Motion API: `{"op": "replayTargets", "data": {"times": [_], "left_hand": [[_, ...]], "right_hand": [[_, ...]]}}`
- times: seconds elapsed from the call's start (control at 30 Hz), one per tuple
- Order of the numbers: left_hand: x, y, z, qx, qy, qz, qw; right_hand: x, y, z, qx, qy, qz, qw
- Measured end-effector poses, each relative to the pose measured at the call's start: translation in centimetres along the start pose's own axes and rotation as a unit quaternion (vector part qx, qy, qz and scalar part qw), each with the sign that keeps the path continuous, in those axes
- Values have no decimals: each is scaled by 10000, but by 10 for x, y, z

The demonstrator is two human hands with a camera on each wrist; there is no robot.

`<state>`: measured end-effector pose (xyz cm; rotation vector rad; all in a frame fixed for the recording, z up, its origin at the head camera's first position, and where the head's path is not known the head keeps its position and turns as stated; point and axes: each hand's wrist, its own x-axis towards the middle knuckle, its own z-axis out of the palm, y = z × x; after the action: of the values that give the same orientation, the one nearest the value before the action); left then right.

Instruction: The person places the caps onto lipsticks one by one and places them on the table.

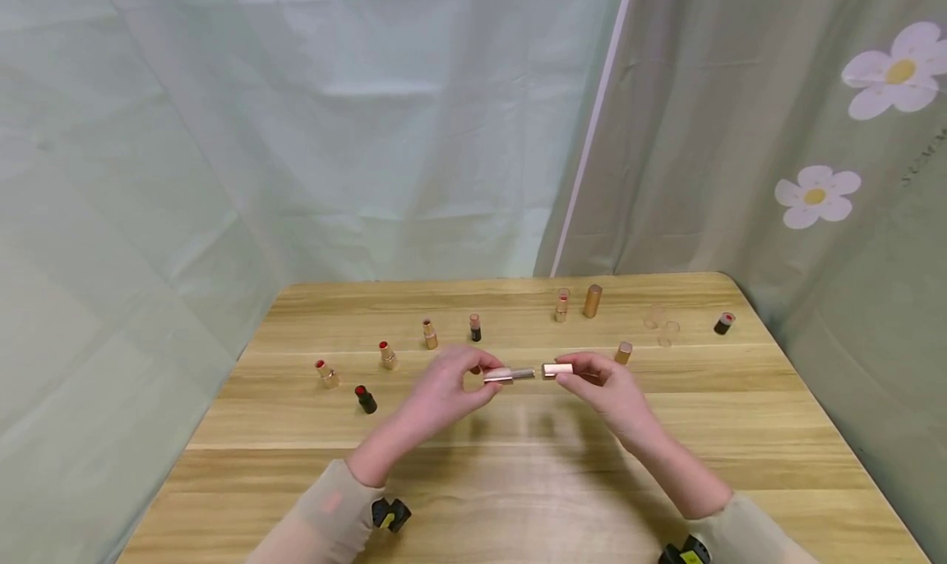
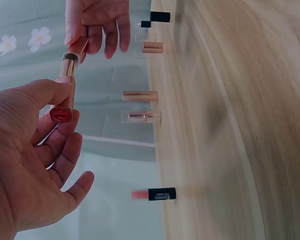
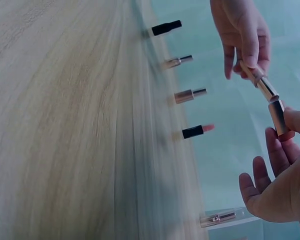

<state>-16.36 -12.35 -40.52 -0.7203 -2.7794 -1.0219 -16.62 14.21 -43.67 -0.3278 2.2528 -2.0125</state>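
Above the middle of the table, my left hand (image 1: 444, 387) pinches a gold lipstick tube (image 1: 499, 376) between thumb and fingers. Its narrow metallic end points right, and a red label (image 2: 61, 114) shows on its base in the left wrist view. My right hand (image 1: 610, 393) pinches a gold lipstick cap (image 1: 556, 371), its hollow end facing the tube. A small gap parts tube and cap in the head view, where they lie nearly in line. The other fingers of both hands are spread loosely below.
Gold lipsticks (image 1: 388, 356) and a black lipstick (image 1: 366, 399) stand at left. Behind are a pink lipstick (image 1: 475, 327) and a clear-capped one (image 1: 561, 307). Rightward are gold caps (image 1: 593, 301), clear caps (image 1: 668, 333) and a black piece (image 1: 724, 324). Curtains (image 1: 444, 136) hang behind the wooden table (image 1: 518, 498).
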Motion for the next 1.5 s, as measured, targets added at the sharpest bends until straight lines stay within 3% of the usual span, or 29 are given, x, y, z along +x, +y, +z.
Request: {"op": "replayTargets", "data": {"times": [0.2, 0.4, 0.57, 1.07, 1.27, 1.5], "left_hand": [[1, 2, 5, 12, -51, 11, 10000], [1, 4, 7, 14, -110, -20, 9999], [2, 5, 9, -103, -164, -12, 9998], [3, 8, 16, -51, -220, 3, 9997], [11, 8, 24, 265, -468, 126, 9985], [20, 10, 41, 222, -747, 101, 9969]], "right_hand": [[0, 2, 5, 8, -153, -109, 9998], [0, -1, 8, 28, -220, 69, 9997], [-6, -19, 13, 191, -412, 151, 9989], [-5, -19, 17, 52, -405, 112, 9991], [2, -6, 16, -617, -102, -75, 9980], [3, -10, 12, -1397, 31, -505, 9889]]}}
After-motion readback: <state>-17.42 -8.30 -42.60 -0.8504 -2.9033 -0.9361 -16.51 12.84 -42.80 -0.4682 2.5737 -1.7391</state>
